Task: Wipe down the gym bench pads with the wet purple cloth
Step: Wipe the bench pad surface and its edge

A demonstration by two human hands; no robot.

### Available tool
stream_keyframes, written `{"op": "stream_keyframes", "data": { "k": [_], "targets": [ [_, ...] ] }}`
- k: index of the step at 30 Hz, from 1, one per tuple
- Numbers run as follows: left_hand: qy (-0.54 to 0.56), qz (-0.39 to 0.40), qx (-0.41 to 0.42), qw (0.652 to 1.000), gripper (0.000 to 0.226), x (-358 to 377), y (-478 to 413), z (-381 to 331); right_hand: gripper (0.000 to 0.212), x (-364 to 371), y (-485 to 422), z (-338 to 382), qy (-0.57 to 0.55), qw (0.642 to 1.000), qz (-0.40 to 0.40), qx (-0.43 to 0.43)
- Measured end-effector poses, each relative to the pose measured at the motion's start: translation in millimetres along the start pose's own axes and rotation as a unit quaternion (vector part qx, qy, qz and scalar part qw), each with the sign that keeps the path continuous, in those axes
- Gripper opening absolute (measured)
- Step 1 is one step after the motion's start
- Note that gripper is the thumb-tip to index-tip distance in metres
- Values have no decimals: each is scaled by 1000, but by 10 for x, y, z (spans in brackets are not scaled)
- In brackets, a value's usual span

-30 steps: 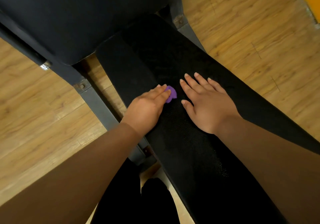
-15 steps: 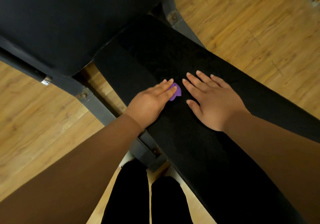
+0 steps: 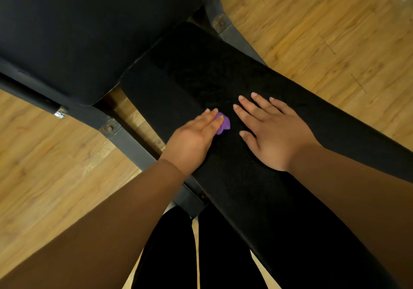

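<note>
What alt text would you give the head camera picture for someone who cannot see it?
A left hand presses a purple cloth flat on a black bench pad; the right hand rests flat beside it. Wooden floor lies below.

- Left hand (image 3: 192, 139) presses a purple cloth (image 3: 223, 123) flat onto the long black bench pad (image 3: 192, 74).
- Right hand (image 3: 272, 132) rests flat just beside it.
- Wood-plank floor (image 3: 324, 20) surrounds the bench.

Long black padded surface (image 3: 196, 72) set diagonally over wooden floor (image 3: 312, 20), on grey metal frame (image 3: 131, 141). Lying on it: small purple cloth (image 3: 224, 123) pressed under straight fingers of left hand (image 3: 192, 139); right hand (image 3: 272, 132) flat, palm down, just beside.
</note>
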State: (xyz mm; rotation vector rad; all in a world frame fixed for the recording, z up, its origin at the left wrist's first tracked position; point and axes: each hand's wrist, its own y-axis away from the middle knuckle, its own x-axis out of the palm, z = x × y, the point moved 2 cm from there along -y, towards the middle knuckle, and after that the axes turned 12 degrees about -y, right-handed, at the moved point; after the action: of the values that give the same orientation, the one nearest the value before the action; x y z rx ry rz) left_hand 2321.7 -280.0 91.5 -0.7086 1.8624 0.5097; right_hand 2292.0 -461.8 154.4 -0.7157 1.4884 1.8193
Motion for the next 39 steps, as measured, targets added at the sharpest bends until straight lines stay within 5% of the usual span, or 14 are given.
{"op": "stream_keyframes", "data": {
  "k": [21, 39],
  "targets": [
    [42, 15, -131, 990, 40, 94, -361, 198, 57, 23, -201, 92, -5, 999, -2, -53],
    [23, 10, -38, 999, 49, 128, -107, 577, 58, 44, -924, 277, -21, 999, -28, -25]
  ]
}}
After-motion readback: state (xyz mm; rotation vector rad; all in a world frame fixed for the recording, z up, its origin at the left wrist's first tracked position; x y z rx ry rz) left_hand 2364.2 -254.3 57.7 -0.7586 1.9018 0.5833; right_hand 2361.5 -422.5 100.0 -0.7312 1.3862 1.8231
